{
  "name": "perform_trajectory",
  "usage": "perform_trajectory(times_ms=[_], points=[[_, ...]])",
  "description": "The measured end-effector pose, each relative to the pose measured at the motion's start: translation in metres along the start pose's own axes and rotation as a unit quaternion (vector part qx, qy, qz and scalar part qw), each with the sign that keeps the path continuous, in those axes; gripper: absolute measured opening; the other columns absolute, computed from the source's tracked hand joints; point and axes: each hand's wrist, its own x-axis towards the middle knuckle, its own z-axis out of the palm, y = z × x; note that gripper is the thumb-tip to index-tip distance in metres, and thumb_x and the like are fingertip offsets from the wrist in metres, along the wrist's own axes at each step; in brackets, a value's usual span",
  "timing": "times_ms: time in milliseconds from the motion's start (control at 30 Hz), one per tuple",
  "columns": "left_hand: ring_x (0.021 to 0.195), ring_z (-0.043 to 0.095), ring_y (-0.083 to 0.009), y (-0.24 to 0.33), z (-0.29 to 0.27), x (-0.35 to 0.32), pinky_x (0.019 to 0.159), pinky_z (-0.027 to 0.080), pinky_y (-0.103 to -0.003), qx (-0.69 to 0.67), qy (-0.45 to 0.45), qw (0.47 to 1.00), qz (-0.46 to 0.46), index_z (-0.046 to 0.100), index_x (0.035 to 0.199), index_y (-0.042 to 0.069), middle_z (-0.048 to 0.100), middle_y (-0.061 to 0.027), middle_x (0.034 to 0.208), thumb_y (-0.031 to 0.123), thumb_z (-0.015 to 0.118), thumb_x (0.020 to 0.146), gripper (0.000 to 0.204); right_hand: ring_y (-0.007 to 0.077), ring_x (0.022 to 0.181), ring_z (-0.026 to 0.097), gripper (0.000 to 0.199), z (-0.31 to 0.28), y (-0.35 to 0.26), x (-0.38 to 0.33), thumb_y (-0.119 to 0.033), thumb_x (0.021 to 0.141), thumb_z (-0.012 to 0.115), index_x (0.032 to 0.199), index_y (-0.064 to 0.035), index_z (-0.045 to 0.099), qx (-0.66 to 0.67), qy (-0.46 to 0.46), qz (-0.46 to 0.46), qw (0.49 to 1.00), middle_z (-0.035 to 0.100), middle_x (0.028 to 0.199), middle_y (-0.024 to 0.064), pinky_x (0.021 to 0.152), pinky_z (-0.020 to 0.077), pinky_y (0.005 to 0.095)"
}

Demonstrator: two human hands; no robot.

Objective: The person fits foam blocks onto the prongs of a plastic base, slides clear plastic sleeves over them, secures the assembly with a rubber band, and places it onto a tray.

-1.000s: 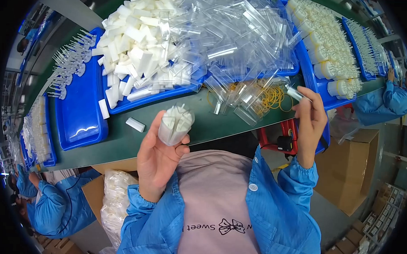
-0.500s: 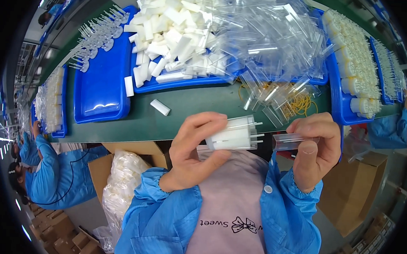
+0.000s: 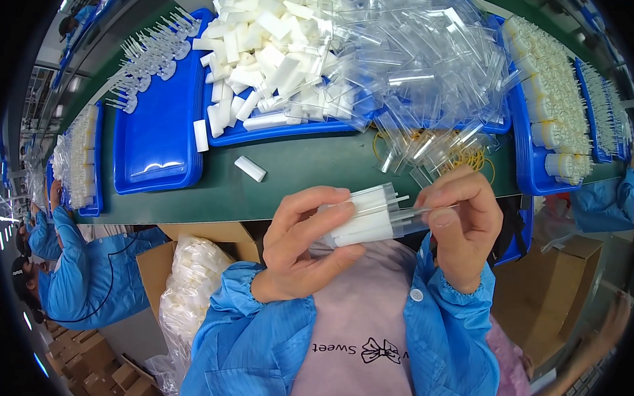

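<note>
My left hand (image 3: 305,236) is wrapped round a bundle of clear plastic tubes with white cores (image 3: 361,224), held level in front of my chest. Thin white stems stick out of the bundle's right end. My right hand (image 3: 466,224) pinches a clear tube (image 3: 415,219) between thumb and fingers, its left end at the bundle's right end. I cannot tell whether it has slid over a core. Beyond my hands, a single white core piece (image 3: 250,168) lies on the green table (image 3: 297,169).
Across the table, a blue tray (image 3: 291,131) holds heaped white cores (image 3: 266,49) and clear tubes (image 3: 420,55). Yellow rubber bands (image 3: 482,162) lie before it. Another blue tray (image 3: 158,136) stands left; filled trays stand right. A cardboard box (image 3: 242,243) with bagged parts sits below.
My right hand has moved left, bringing the clear tube from apart to the bundle's right end. My left hand stays nearly still. Another person's arm has appeared at lower right.
</note>
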Motion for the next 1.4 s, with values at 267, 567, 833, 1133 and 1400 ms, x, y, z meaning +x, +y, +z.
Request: perform_trajectory(times_ms=[267,567,833,1133,1400], points=[[0.088,0.06,-0.0238,0.003,-0.002,0.001,0.069,0.051,-0.029,0.049,0.002,0.999,0.011,0.063,0.108,-0.002,0.056,-0.0195,0.108,0.01,0.078,0.068,0.044,0.011,0.07,0.05,0.018,0.006,0.004,-0.003,-0.005,0.077,0.07,0.089,0.0011,0.059,-0.035,0.005,-0.034,0.999,0.056,0.083,0.0079,0.064,0.04,0.0222],[0.084,0.061,-0.0228,0.006,-0.004,0.002,0.066,0.051,-0.028,0.039,-0.039,0.998,-0.008,0.066,0.104,0.002,0.056,-0.0184,0.108,0.005,0.077,0.066,0.04,0.0085,0.071,0.048,0.015,0.007,0.009,-0.004,-0.005,0.08,0.068,0.089,0.0009,0.058,-0.006,0.018,-0.021,1.0,0.055,0.085,0.0071,0.063,0.0389,0.0214],[0.082,0.061,-0.0219,0.003,-0.003,0.008,0.066,0.051,-0.029,0.045,-0.05,0.998,-0.01,0.068,0.103,0.003,0.057,-0.0169,0.105,0.004,0.076,0.066,0.038,0.0065,0.073,0.048,0.012,0.009,0.011,-0.002,-0.003,0.082,0.065,0.09,0.0011,0.057,0.019,0.022,0.003,1.0,0.053,0.084,0.0039,0.065,0.0386,0.0203],[0.083,0.059,-0.0195,0.001,-0.002,0.007,0.066,0.05,-0.027,0.023,-0.068,0.997,-0.035,0.067,0.103,0.002,0.055,-0.0165,0.108,-0.002,0.073,0.067,0.037,0.0058,0.072,0.05,0.01,0.011,0.008,0.0,-0.005,0.084,0.065,0.088,0.0008,0.058,0.041,-0.017,0.035,0.998,0.056,0.082,0.0024,0.065,0.0411,0.0203],[0.083,0.059,-0.018,-0.001,0.0,0.003,0.068,0.05,-0.028,-0.006,-0.054,0.997,-0.049,0.066,0.102,0.0,0.053,-0.0168,0.11,-0.005,0.071,0.068,0.035,0.0039,0.07,0.05,0.009,0.009,0.011,-0.002,-0.006,0.086,0.064,0.086,0.0004,0.058,0.13,-0.013,0.106,0.986,0.055,0.081,0.0011,0.063,0.0405,0.0185]])
